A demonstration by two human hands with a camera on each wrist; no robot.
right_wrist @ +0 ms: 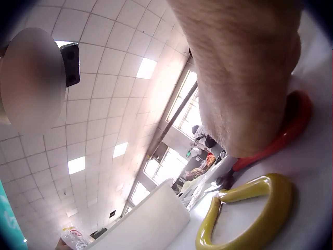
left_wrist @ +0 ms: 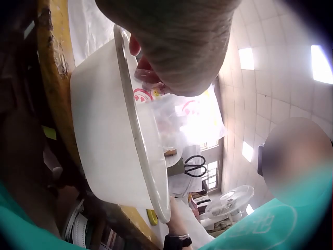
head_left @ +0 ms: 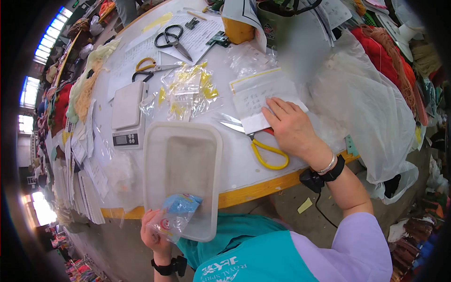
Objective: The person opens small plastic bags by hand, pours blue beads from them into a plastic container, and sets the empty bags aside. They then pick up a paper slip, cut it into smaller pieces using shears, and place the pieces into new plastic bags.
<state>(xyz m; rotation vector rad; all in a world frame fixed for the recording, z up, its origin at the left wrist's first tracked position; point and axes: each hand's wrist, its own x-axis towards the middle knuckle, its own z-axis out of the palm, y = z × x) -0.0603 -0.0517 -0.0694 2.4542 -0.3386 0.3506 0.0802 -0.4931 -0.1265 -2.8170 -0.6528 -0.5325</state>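
A digital scale [head_left: 127,105] stands on the table [head_left: 239,181]; the left hand [head_left: 155,231] pinches a clear bag [head_left: 174,221] with blue contents over the near end of a pale plastic tub [head_left: 182,155]; right of the tub lie scissors [head_left: 252,137], their red loop partly hidden by the right hand [head_left: 297,129], its fingers extended on a folded, handwritten paper [head_left: 247,104].

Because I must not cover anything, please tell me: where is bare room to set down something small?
Bare white tabletop lies between the tray and the yellow-and-red-handled scissors, down to the wooden edge. Crowded: beyond the tray, small plastic bags; at the right hand, the written paper; right of that, a large plastic bag.
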